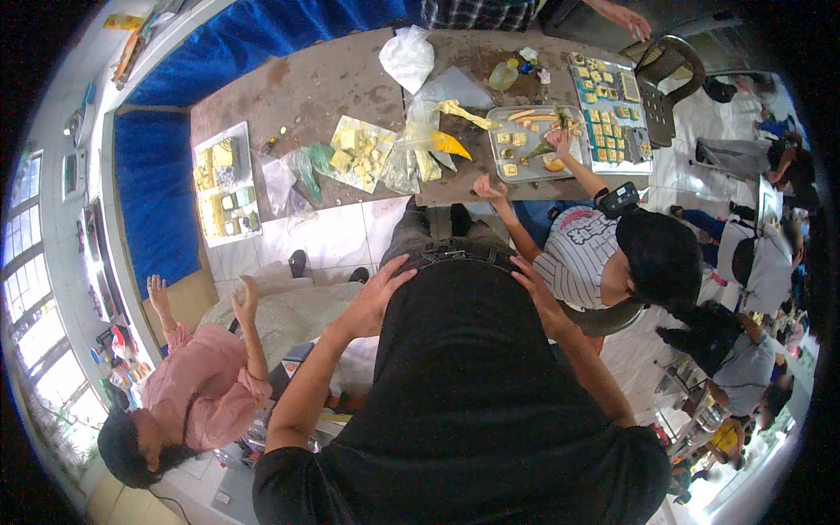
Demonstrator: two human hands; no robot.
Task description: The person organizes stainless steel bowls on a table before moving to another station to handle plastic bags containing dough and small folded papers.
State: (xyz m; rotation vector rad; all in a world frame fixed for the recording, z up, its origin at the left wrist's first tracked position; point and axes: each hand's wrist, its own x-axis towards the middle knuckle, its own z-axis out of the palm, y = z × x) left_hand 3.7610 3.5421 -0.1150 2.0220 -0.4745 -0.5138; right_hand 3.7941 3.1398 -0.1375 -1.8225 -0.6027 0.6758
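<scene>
My left hand (pixel 384 292) rests against the left side of my waist, fingers apart, with nothing in it. On the other side my right hand (pixel 541 292) lies on my waist in the same way, partly hidden by my black shirt. Beyond my legs stands a brown table (pixel 308 85). On it are a white sheet with pale yellow cake pieces (pixel 354 154), crumpled plastic bags (pixel 400 167), yellow piping bags (pixel 449 144) and a clear plastic tray (pixel 538 174) with small decorated cakes. A knotted white bag (pixel 407 58) sits further back.
To the right a seated person (pixel 581 252) reaches over the tray; beside it is a board of small cakes (pixel 607 131). A person in pink (pixel 203 394) stands at the left, near another cake board (pixel 226 184). A brown chair (pixel 663 85) stands beyond the table's right end.
</scene>
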